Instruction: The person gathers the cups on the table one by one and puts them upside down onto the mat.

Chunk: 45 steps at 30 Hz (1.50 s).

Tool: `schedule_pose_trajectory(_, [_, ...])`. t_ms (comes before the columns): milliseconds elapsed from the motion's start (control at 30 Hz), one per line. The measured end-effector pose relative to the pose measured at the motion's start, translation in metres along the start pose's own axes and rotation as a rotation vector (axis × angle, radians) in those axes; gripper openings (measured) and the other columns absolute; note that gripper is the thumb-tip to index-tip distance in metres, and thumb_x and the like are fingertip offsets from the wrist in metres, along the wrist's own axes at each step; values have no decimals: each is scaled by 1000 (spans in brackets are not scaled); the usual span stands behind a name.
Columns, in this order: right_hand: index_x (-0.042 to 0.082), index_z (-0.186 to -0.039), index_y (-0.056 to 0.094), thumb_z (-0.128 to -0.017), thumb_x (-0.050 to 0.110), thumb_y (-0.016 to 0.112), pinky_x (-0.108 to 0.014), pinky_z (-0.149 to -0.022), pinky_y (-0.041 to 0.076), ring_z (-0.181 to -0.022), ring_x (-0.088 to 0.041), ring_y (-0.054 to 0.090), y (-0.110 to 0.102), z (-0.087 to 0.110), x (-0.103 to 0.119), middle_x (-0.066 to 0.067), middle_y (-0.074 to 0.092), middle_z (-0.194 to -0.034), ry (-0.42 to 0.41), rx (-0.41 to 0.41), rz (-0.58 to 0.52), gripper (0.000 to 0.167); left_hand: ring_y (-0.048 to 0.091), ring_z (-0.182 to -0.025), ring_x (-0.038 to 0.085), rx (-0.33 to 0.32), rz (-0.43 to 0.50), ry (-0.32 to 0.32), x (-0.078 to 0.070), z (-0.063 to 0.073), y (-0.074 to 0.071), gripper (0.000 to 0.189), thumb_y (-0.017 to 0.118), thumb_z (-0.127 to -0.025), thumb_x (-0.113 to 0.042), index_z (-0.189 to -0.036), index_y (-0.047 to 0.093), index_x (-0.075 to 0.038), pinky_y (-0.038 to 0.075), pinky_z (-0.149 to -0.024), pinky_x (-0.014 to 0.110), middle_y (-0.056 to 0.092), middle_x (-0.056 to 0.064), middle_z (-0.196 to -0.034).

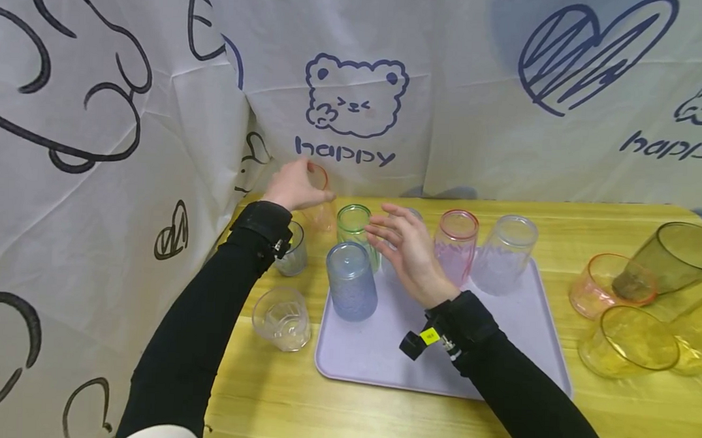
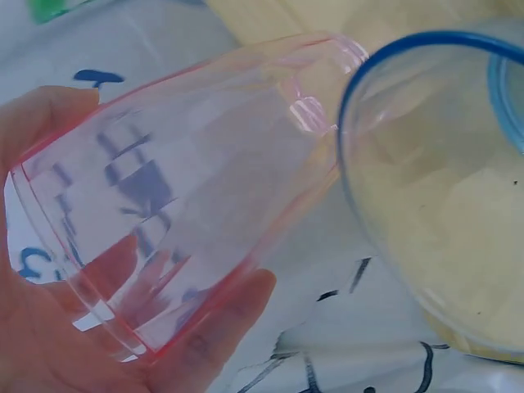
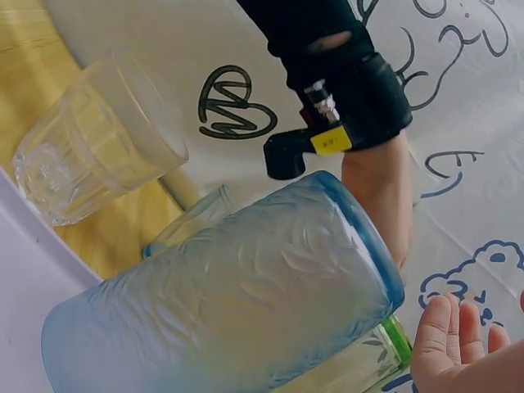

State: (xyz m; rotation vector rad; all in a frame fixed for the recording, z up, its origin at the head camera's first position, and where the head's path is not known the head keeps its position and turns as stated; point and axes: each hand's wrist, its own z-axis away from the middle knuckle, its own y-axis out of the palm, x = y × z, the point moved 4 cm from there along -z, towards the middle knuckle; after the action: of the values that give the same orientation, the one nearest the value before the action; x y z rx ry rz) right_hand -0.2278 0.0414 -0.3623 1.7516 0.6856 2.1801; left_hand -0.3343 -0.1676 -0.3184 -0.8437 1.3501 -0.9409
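My left hand (image 1: 296, 185) grips a clear glass with a pink-orange rim (image 2: 188, 188) near its mouth, at the back left of the table. In the left wrist view the thumb and fingers are spread round its sides. Beside it stands a small blue-rimmed glass (image 2: 426, 213). Over the lilac tray (image 1: 374, 357) my right hand (image 1: 411, 251) hovers with its fingers extended, holding nothing. Closest to it are a green-rimmed glass (image 1: 353, 220) and a frosted blue glass (image 3: 221, 286). A clear bluish glass (image 1: 411, 215) is partly hidden behind that hand.
Also on the tray are a pink glass (image 1: 457, 246) and a pale clear glass (image 1: 505, 255). A faceted clear glass (image 1: 284, 320) stands left of the tray. To the right are a red-rimmed glass (image 1: 595, 295), yellow glasses (image 1: 628, 342) and a tilted olive glass (image 1: 678, 259). A printed cloth (image 1: 467, 119) hangs behind.
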Motion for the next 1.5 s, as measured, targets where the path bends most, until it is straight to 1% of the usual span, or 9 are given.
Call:
schedule_pose_trajectory(233, [6,-139,42,-106,12,39,-30,-105,53,-111,-20,62,-5,3,2,-7,58,-118,-12,5,5,34,58,-117,34,-130,58,81,-5,12,-19,70,78,-79,-45,-130,50,-6,52,-97,48,60,17,-129])
schedule_pose_trajectory(367, [8,-134,45,-106,12,40,-28,-102,55,-110,-19,63,-8,4,3,-5,59,-113,-15,2,10,29,56,-119,30,-208,117,140,-11,21,-27,65,77,-81,-44,-129,51,-8,50,-97,46,60,15,-128])
schedule_pose_trajectory(600, [14,-125,49,-105,11,40,-28,-100,55,-108,-19,64,-13,8,6,-4,60,-110,-36,9,-4,22,60,-116,31,-328,237,262,-29,41,-34,66,79,-82,-46,-130,52,-10,52,-97,43,61,14,-128])
schedule_pose_trajectory(767, [14,-125,49,-106,12,40,-28,-100,55,-108,-18,65,-17,11,8,-2,63,-108,-54,40,-9,21,62,-114,30,-413,365,361,-45,57,-35,65,80,-82,-37,-132,50,-6,54,-98,41,61,14,-125])
schedule_pose_trajectory(933, [9,-133,45,-107,14,39,-30,-102,54,-107,-17,65,-22,16,11,0,65,-108,-80,82,-34,28,60,-118,28,-435,520,464,-62,75,-28,66,82,-82,-27,-133,49,-2,58,-94,41,59,16,-128])
schedule_pose_trajectory(1100, [12,-137,42,-107,20,35,-30,-106,52,-114,-19,63,-28,23,12,0,66,-112,-87,126,-61,32,62,-118,29,-406,660,497,-77,92,-16,66,82,-81,-24,-134,48,-5,63,-82,43,57,15,-132])
schedule_pose_trajectory(1267, [15,-133,46,-107,33,35,-30,-108,50,-118,-19,60,-33,33,13,0,66,-117,-92,173,-138,34,63,-116,29,-405,795,536,-90,108,-3,66,82,-80,-19,-135,49,-3,63,-84,41,57,13,-132])
schedule_pose_trajectory(1400, [17,-130,46,-105,42,39,-31,-110,49,-121,-19,58,-38,41,15,-1,62,-123,-107,204,-218,36,63,-114,28,-463,831,611,-99,119,9,68,81,-77,-22,-133,49,1,58,-96,36,58,16,-130])
schedule_pose_trajectory(1500, [18,-132,46,-105,46,37,-31,-111,49,-122,-17,58,-42,45,17,-2,60,-127,-130,231,-268,40,62,-113,29,-491,854,644,-103,127,19,70,79,-76,-26,-132,49,3,59,-94,36,58,19,-129])
